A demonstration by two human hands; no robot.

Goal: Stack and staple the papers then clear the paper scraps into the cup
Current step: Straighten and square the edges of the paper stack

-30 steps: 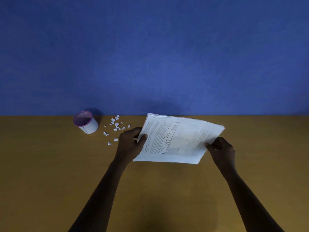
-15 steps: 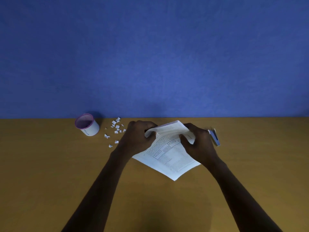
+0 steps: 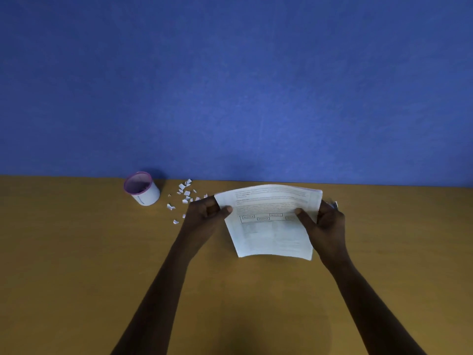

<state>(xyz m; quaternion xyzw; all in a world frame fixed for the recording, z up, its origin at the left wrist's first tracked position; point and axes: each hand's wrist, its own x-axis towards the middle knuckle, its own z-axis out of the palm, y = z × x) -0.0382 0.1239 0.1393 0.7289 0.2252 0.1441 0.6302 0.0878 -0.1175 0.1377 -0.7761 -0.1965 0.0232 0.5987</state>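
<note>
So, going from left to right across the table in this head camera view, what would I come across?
cup → paper scraps → left hand → papers, gripped at both sides → right hand

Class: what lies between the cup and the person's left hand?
Scattered white paper scraps lie on the table between the cup and the left hand, seen in the head view.

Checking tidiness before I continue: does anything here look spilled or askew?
Yes. Paper scraps lie scattered on the table beside the cup, outside it. The papers, pinched by the left hand and right hand, bow upward instead of lying flat.
</note>
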